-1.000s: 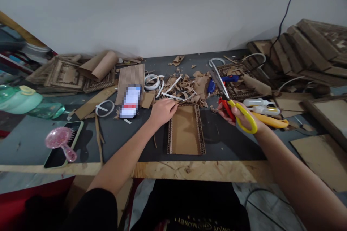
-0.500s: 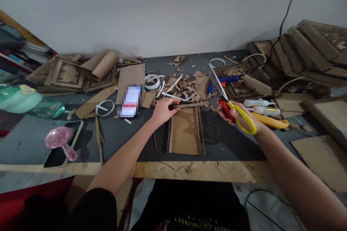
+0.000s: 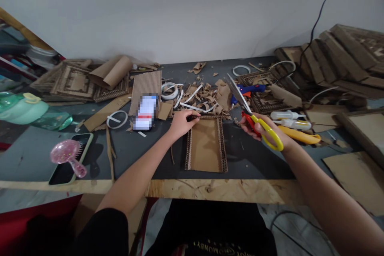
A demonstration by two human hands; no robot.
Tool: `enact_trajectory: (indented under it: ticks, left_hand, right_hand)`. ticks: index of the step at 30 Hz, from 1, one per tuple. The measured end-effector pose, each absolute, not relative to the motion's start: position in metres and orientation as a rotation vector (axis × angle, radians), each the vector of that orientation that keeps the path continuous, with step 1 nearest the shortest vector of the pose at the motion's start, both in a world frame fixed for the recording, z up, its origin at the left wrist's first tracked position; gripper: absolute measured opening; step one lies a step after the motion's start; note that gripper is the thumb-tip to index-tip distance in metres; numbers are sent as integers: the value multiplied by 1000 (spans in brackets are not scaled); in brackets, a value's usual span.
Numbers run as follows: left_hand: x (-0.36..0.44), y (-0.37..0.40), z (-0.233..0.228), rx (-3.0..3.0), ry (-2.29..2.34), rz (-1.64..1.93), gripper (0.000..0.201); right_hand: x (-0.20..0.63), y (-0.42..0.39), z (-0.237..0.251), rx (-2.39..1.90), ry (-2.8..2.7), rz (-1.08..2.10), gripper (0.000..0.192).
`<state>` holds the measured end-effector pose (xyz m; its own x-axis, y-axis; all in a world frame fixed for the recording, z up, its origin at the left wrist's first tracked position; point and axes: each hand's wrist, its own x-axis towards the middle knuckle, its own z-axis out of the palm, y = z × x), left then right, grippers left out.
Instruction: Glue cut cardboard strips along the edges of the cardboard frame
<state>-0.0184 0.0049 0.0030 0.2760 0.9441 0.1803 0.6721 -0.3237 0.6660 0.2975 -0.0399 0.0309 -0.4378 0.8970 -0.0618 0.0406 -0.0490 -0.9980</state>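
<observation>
In front of me lies a cardboard tray (image 3: 205,148) with raised corrugated strips along both sides. My left hand (image 3: 183,123) is at its far left corner, fingers closed on a thin corrugated cardboard strip (image 3: 210,117) that lies across the far edge. Part of that strip is hidden under the fingers. To the right of the tray, my right hand (image 3: 255,130) grips scissors (image 3: 268,130) with yellow and red handles. Their blades point up and away from me, above the table.
Cardboard scraps (image 3: 210,95) lie beyond the tray, with a blue glue gun (image 3: 252,88) to their right. A lit phone (image 3: 145,113) stands left of them. Two small bottles (image 3: 291,119) are by my right hand. A pink hairbrush (image 3: 67,154) rests on another phone (image 3: 61,172).
The cardboard strip in my left hand no longer juts out past the tray's right side; it now lies along the far edge. The scissors have hardly moved.
</observation>
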Motion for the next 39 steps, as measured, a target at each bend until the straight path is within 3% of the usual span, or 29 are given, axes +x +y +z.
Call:
enact_trajectory:
  ticks: [7,13,18,28,34,39]
  left_hand:
    - [-15,4,11,2133,1423,847,38]
    - [12,8,19,2482,1260,693,18]
    - [29,10,17,2545,1255,535,18]
    - [38,13,24,2398,1287,577,7]
    - [28,11,33,1758,1210,939,16]
    - [21,14,30,1365,1189,1031,25]
  right_hand:
    - [302,-36,26,-1012,-1513,1573,62]
    - [303,-36,25,-977,-1508,1584,64]
    - [304,-35,22,-1006,-1488,1573,63]
    - [306,-33,16,-964,-1500,1594,61]
    - [311,-32,17,-957,-1537,1631,64]
    - [312,-44,40,-1098,-1818,1478,54]
